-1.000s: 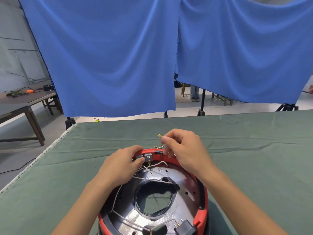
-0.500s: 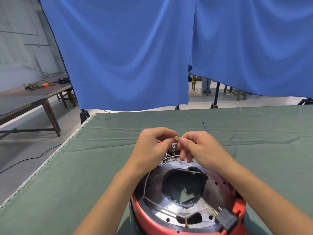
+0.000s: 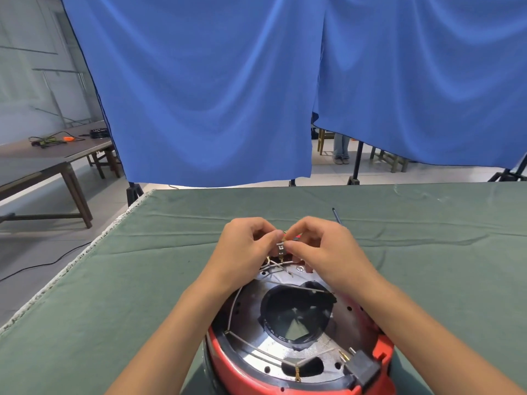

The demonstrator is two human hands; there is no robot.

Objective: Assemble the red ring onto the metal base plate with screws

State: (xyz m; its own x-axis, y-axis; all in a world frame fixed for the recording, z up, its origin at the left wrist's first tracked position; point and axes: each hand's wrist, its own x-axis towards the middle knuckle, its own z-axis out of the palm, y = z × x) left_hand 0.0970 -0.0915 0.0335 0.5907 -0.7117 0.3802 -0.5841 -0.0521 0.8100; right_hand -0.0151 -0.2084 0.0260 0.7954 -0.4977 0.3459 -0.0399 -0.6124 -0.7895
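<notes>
Where the blue curtain hangs behind it, the green-covered table fills most of the view and serves as landmark. At the table's near edge, centre, sits the red ring, wrapped round the metal base plate, whose dark central opening shows green cloth through it. White wires cross the plate's face; a black plug block sits at the ring's near right rim.

Both forearms reach in from the near edge. Left hand and right hand meet over the far rim of the ring, fingers curled. Both pinch a small metal terminal piece between thumb and fingertips, the right hand from the right side and top, the left from the left. A brass tab shows at its top; whether it is seated on anything, cannot tell, fingers cover it.

Just beyond the right hand, on the cloth, lies a thin dark rod, possibly a screwdriver shaft, mostly hidden.

Off the table's far left corner stands a wooden bench with cables on it.
</notes>
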